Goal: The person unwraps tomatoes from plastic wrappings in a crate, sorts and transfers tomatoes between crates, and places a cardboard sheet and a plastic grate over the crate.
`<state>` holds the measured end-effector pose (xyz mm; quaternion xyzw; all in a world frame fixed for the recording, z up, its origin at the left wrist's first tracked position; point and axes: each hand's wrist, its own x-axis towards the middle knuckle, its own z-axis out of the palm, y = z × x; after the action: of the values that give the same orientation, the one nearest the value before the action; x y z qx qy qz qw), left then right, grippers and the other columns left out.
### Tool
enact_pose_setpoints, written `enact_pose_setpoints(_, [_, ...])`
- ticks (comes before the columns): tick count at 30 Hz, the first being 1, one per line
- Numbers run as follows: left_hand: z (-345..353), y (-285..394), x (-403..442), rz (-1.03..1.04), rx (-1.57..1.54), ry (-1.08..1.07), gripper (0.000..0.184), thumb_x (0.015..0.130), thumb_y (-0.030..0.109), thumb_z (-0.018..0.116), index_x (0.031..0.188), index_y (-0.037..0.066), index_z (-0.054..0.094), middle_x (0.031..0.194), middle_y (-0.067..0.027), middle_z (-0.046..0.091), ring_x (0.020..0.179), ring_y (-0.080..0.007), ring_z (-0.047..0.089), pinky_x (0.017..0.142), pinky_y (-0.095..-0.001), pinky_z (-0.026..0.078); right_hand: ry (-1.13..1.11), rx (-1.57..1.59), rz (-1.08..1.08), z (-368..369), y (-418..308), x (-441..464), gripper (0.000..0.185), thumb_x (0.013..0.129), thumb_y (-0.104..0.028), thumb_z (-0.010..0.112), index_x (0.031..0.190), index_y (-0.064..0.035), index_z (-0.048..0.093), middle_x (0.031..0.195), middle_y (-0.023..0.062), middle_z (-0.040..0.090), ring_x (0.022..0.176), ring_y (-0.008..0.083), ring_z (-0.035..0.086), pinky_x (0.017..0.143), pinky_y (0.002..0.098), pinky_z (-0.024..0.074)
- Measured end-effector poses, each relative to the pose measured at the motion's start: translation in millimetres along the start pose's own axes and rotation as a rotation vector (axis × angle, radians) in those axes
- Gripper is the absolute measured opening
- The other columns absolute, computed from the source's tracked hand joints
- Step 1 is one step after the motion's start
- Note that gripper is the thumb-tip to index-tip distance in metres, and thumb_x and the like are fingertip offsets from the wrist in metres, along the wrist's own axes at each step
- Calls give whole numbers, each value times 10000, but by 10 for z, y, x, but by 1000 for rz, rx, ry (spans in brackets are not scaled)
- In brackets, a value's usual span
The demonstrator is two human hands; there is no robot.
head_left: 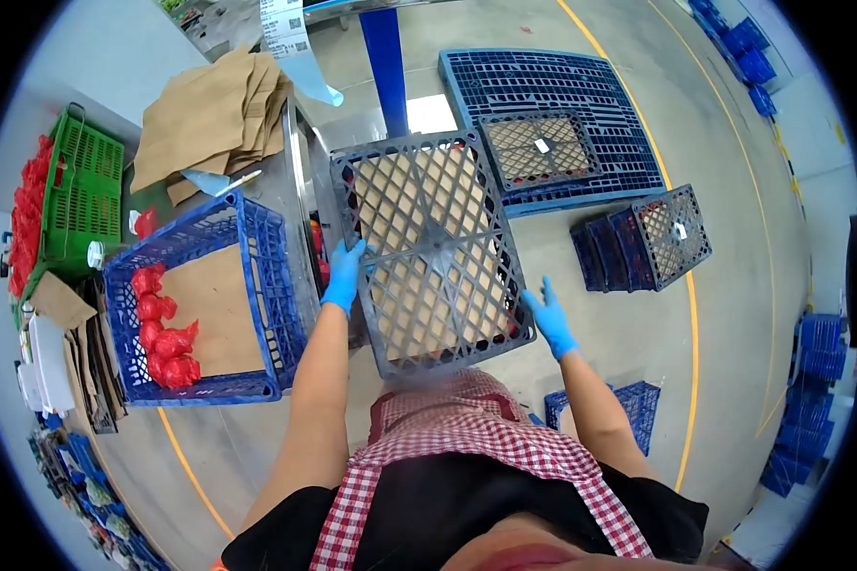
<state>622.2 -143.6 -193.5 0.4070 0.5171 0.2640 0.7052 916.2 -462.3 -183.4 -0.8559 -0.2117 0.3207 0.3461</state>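
In front of my body is a black lattice lid with brown cardboard showing through its openings. At its left edge, my left hand in a blue glove grips the rim, some fingers hidden by it. My right hand, also gloved in blue, is beside the lower right edge with thumb and fingers apart. Whether it touches the rim is hard to tell. Left of the lid, a blue crate holds a row of red-wrapped bundles on a cardboard sheet.
Cardboard sheets lie on the metal table at upper left. A green crate holds red bundles. On the floor ahead, a blue pallet bears another lidded crate. Tilted crates stand to the right, and a blue crate is near my right arm.
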Motion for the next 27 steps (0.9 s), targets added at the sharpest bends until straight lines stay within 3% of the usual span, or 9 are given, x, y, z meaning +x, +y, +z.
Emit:
enact_pose_setpoints(1, [-8,-155,56,216,141,139,257,836,144,635,1046,11,568,881,-117,628,777,-247,608,709,-349,507,-97,3,50,65,-25,196,623,882,-351,567,1388,-63,346,1226,227,536,1090,314,550,904,375,428])
enact_pose_setpoints(4, [211,26,-265,525,1027,663,271,841,138,627,1065,-12,592,974,-133,620,868,-260,603,776,-359,479,-154,-154,5,325,28,540,493,899,-349,509,1296,-62,457,1116,238,591,1008,367,588,834,395,461])
enact_pose_setpoints(8, [68,-484,33,286,372,484,304,859,175,596,1116,14,597,1064,-201,623,965,-302,601,819,-358,453,-71,-160,-19,389,-257,378,365,913,-305,459,1172,-64,550,1032,238,614,972,410,576,803,417,464])
enact_pose_setpoints(12, [190,-467,-69,312,620,644,313,872,178,591,1115,-19,599,1033,-160,661,903,-251,633,778,-337,472,-145,-100,-24,417,-22,528,383,915,-293,460,1206,-55,530,1058,235,609,972,403,582,807,421,461])
enact_pose_setpoints(16, [177,-388,-62,178,338,641,347,842,172,645,1136,-4,594,1026,-171,660,901,-260,637,784,-360,484,-42,371,-129,682,-456,653,529,931,-298,450,1367,-12,363,1292,251,484,1163,353,499,909,387,423])
enact_pose_setpoints(17, [153,-431,-25,156,293,640,358,826,159,661,1119,-34,592,1034,-180,657,905,-252,636,782,-351,485,-130,388,-9,602,-922,606,597,936,-331,448,1395,19,293,1354,254,417,1238,348,430,954,374,398])
enact_pose_setpoints(20, [311,-313,-122,151,232,711,361,814,160,680,1083,-63,593,1002,-170,657,925,-243,619,805,-338,473,13,114,-101,853,-838,1120,599,932,-361,453,1380,16,323,1322,261,449,1194,367,467,936,383,410])
enact_pose_setpoints(23, [379,-405,-96,276,401,961,302,847,211,653,1027,-27,608,894,-121,646,858,-231,589,778,-362,451,95,-31,-114,939,-762,1497,510,938,-421,415,1155,24,540,1067,277,595,978,428,572,820,444,450])
enact_pose_setpoints(27, [318,-441,-75,120,362,721,234,895,244,590,911,11,606,806,-95,603,731,-200,525,692,-368,417,125,-81,-102,975,-798,1565,485,947,-417,398,1101,4,582,1012,260,621,933,417,593,785,431,466])
